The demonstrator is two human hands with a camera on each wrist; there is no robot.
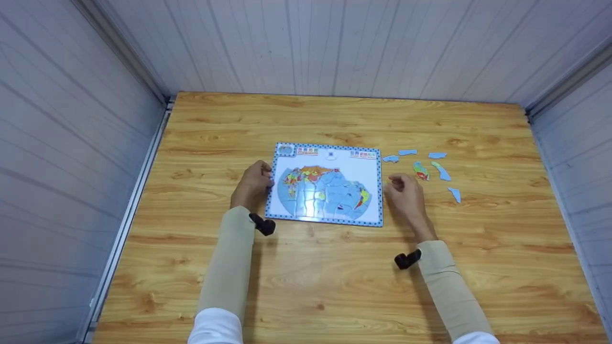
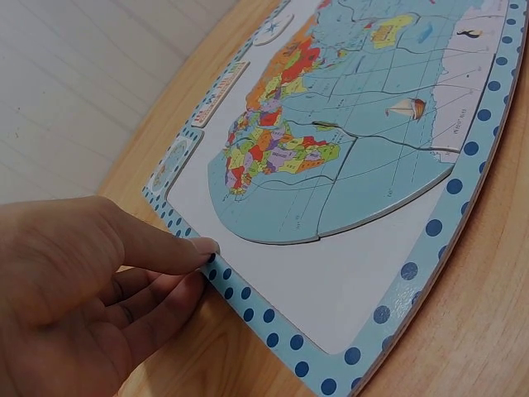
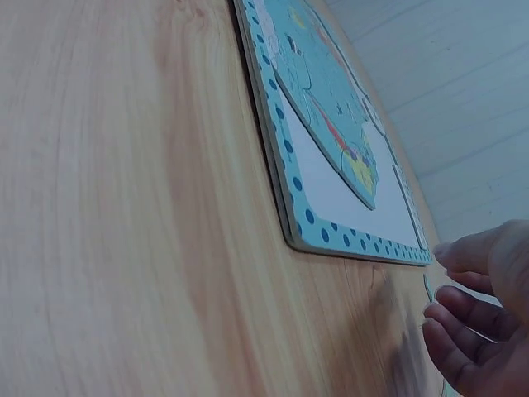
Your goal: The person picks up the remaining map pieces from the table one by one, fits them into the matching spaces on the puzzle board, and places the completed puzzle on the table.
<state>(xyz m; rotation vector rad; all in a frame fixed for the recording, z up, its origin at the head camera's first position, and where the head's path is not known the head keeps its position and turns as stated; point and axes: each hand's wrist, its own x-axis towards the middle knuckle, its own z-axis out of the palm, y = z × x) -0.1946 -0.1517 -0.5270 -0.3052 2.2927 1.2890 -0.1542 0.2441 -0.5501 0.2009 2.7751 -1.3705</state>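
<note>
A world map jigsaw board (image 1: 334, 222) with a blue dotted border lies on the table. Fitted pieces form part of the map (image 1: 320, 196), while its upper right is bare white. My left hand (image 1: 253, 184) holds the board's left edge; in the left wrist view the thumb (image 2: 194, 255) rests on the dotted border and the other fingers are at the side below it. Just beyond the right edge is my right hand (image 1: 405, 193), its fingers loosely bent with nothing between them. In the right wrist view its thumb (image 3: 463, 251) overlaps the board's corner.
Several loose pieces lie right of the board: a coloured land piece (image 1: 420, 172), a long curved piece (image 1: 442, 171), a small blue piece (image 1: 454, 194) and blue strips (image 1: 407, 152) farther back. Pale panel walls (image 1: 311, 48) enclose the wooden table (image 1: 315, 282) at the back and sides.
</note>
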